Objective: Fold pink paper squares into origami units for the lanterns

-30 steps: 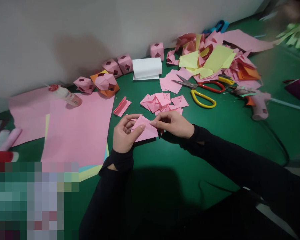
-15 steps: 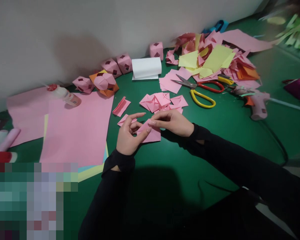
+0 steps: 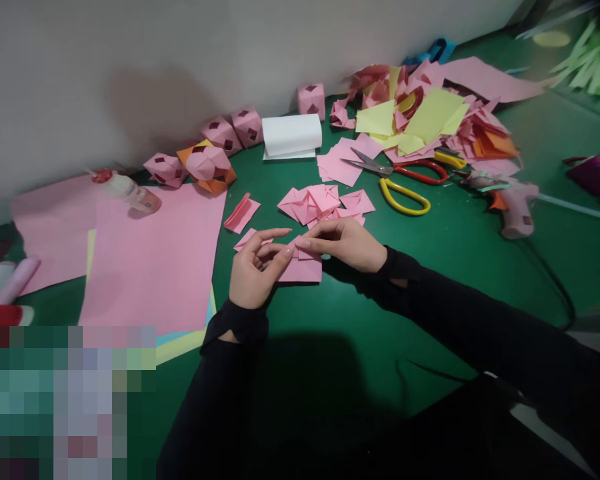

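Note:
A partly folded piece of pink paper [image 3: 300, 269] lies on the green table between my hands. My left hand [image 3: 256, 272] is closed on its upper left part, thumb pressing near the top fold and the index finger raised. Thumb and fingertips of my right hand [image 3: 347, 245] pinch the paper's upper edge at a folded flap. Just beyond my hands is a loose heap of folded pink paper pieces [image 3: 311, 203]. A narrow folded pink strip [image 3: 242, 213] rests behind my left hand, and another folded piece [image 3: 247, 239] is partly hidden by its fingers.
Open scissors [image 3: 405, 195] with red and yellow handles lie beyond my right hand, near a glue gun [image 3: 519, 212]. Pink paper sheets [image 3: 155, 260] and a small bottle [image 3: 130, 192] are at left. Pink paper cubes [image 3: 247, 127] line the wall beside a white paper pack [image 3: 293, 135].
The left thumb has moved up along the paper toward the right fingertips. The diagonal top flap now sits differently, showing a folded strip under the right thumb.

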### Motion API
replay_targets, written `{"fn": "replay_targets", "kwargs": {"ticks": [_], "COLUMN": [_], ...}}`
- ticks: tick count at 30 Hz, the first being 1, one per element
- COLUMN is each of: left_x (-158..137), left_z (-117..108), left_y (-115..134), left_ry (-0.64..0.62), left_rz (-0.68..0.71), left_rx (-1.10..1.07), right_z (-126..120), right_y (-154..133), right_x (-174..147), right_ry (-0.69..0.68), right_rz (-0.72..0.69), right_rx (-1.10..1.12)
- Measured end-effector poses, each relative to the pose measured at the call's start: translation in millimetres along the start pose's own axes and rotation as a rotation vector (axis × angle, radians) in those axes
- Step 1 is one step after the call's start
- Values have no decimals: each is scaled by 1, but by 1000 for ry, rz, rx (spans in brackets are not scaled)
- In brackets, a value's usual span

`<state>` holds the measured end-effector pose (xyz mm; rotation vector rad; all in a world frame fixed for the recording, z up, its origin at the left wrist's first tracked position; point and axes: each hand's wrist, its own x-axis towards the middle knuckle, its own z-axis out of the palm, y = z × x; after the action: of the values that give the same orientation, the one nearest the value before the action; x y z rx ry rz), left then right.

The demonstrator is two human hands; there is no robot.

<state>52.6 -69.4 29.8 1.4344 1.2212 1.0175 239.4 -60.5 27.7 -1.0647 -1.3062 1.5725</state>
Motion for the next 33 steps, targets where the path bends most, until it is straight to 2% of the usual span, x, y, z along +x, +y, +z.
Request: {"fn": "replay_targets", "kwargs": {"ticks": [3, 6, 10, 15, 25, 33], "left_x": [2, 3, 4, 5, 2, 3], "left_z": [-1, -1, 0, -2, 3, 1], "left_y": [-2, -1, 1, 0, 4, 6], "left_ry": [81, 156, 134, 118, 130, 76], "left_rz": [-35, -69, -8, 37, 15, 22], "left_rx": [-60, -103, -55, 55, 56, 5], "right_z": [1, 2, 2, 3, 6, 7], "right_y": [2, 5, 4, 1, 4, 2], "right_x": [1, 1, -1, -3, -1, -4], "right_ry": [-14, -13, 21, -14, 47, 48], "right_rz": [6, -11, -25, -19, -71, -79], "right_rx": [48, -13, -65, -78, -109, -63]}}
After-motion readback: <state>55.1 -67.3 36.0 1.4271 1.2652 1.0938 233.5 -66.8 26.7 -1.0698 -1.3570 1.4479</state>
